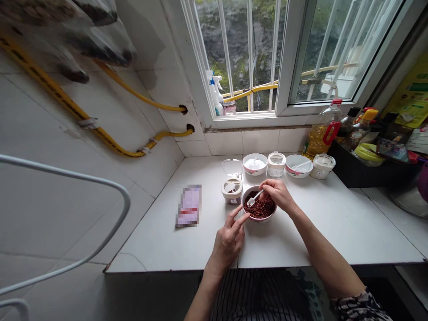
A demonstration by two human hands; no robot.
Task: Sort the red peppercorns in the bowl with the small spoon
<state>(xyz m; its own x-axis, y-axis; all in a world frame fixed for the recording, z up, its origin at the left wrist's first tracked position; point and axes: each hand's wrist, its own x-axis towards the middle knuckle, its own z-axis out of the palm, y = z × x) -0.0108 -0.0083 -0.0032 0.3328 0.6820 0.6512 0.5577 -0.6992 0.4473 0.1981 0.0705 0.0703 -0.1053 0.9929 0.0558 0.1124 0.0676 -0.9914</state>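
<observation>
A round bowl [260, 220] full of dark red dried peppercorn-like bits stands near the middle of the white counter. My right hand [277, 194] is closed on the handle of a small white spoon [251, 201], whose scoop is over the bits. With two fingers stretched out, my left hand [230, 236] touches the bowl's near left rim and holds nothing. Just left of the bowl is a squat clear jar [232, 196] with a pale rim and a few dark red bits inside; its clear lid [232, 167] stands up behind it.
Behind are a bowl of white powder [254, 171], a lidded jar [276, 165], a bowl with a white spoon [298, 171] and another jar [323, 167]. An oil bottle [317, 136] and a black bottle box [351, 174] stand right. A purple packet [189, 205] lies left.
</observation>
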